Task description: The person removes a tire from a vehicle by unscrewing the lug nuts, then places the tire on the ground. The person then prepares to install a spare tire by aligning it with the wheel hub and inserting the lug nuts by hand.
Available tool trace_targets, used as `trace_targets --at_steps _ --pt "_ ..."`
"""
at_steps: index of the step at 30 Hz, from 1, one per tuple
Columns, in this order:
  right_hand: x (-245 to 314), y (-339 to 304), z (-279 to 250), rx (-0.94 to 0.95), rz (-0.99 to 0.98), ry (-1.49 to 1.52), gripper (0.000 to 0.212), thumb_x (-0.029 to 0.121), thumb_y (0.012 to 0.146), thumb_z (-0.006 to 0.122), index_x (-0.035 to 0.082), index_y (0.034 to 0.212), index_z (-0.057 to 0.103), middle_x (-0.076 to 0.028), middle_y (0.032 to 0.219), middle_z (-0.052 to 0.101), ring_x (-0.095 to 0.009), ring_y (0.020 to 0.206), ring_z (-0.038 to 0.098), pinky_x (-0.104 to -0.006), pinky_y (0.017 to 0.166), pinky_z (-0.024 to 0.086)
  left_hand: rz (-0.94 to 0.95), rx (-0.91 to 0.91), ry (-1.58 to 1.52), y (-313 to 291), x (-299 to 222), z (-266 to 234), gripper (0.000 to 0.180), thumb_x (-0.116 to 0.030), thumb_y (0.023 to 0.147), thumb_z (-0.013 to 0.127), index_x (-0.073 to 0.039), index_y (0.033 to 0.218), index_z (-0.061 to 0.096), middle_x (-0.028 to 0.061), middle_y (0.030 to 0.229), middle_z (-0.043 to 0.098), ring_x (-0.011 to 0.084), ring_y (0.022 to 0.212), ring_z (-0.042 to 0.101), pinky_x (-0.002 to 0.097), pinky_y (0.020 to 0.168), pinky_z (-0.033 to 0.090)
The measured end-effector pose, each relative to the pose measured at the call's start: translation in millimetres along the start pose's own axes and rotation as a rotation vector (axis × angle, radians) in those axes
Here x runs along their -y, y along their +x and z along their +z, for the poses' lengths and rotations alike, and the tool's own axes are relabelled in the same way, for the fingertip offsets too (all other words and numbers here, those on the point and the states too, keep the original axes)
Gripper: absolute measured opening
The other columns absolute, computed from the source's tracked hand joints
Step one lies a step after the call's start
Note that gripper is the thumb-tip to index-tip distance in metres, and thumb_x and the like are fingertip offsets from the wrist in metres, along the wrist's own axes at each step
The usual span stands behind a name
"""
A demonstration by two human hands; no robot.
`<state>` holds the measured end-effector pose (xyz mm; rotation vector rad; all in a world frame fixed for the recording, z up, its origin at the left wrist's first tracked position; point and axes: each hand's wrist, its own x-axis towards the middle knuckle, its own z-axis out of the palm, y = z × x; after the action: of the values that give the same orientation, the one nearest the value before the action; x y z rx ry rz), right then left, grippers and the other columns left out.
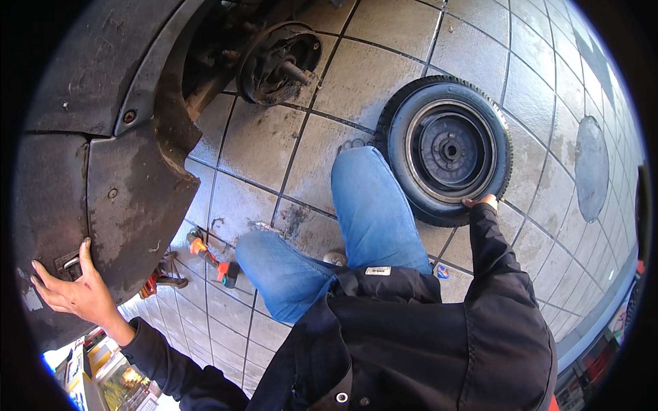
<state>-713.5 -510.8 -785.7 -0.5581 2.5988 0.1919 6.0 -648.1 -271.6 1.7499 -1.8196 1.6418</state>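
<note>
My left hand rests with fingers spread against the dark, worn body panel of a vehicle, around a small metal latch-like fitting. To my right, a wheel with a black tyre and dark steel rim lies nearly flat on the tiles. My right hand grips the near edge of its tyre; the thumb is on the sidewall and most of the fingers are hidden. Beyond my knees, a bare, rusty brake drum and hub assembly sticks out from under the vehicle.
An orange and black power tool lies on the tiled floor left of my knees. Small ring-like parts lie near the tyre. A vehicle jack, partly hidden, stands by the panel. An oval cover is at the far right.
</note>
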Motion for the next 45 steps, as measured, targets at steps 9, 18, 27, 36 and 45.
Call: trace_targets --at_steps 9,18,27,36,45 --pt "-3.0 10.3 2.9 0.083 0.051 0.006 0.093 0.039 0.058 0.101 -0.003 0.13 0.06 -0.02 0.131 0.066 -0.032 0.122 0.066 -0.0425 0.102 0.055 0.01 -0.007 -0.004 -2.1 2.0 2.8 0.093 -0.055 0.079 0.085 -0.013 0.153 0.046 0.0226 0.153 0.042 0.0369 0.145 0.034 0.0546 0.117 0.029" --pt "3.2 4.6 3.6 0.03 0.024 -0.041 0.084 0.037 0.059 0.101 -0.005 0.122 0.065 -0.022 0.121 0.072 -0.033 0.112 0.071 -0.0403 0.096 0.057 0.027 -0.014 0.013 -2.0 3.3 -0.8 0.092 -0.055 0.079 0.085 -0.013 0.152 0.047 0.0217 0.153 0.042 0.037 0.145 0.035 0.0549 0.116 0.03" --pt "11.2 -7.3 -6.0 0.052 0.005 -0.047 0.089 0.038 0.058 0.101 -0.005 0.125 0.063 -0.023 0.123 0.07 -0.033 0.115 0.069 -0.04 0.098 0.056 0.039 -0.012 0.039 -0.7 4.8 -2.7 0.092 -0.055 0.079 0.085 -0.013 0.152 0.048 0.0209 0.152 0.044 0.036 0.144 0.037 0.0539 0.116 0.031" --pt "3.6 -0.6 -4.1 0.064 -0.039 0.001 0.083 0.037 0.059 0.101 -0.005 0.122 0.067 -0.022 0.118 0.073 -0.033 0.11 0.072 -0.0395 0.095 0.057 0.028 -0.011 0.039 -3.1 7.0 2.2 0.092 -0.055 0.079 0.086 -0.013 0.151 0.048 0.0194 0.152 0.045 0.0348 0.144 0.036 0.0526 0.116 0.031" --pt "9.8 -7.9 -8.2 0.08 -0.034 0.037 0.079 0.036 0.06 0.101 -0.005 0.12 0.068 -0.021 0.115 0.074 -0.031 0.106 0.073 -0.0382 0.093 0.058 0.035 0.001 0.054 -6.0 15.5 2.8 0.091 -0.055 0.079 0.085 -0.014 0.152 0.047 0.0185 0.152 0.044 0.0346 0.145 0.035 0.053 0.116 0.032"
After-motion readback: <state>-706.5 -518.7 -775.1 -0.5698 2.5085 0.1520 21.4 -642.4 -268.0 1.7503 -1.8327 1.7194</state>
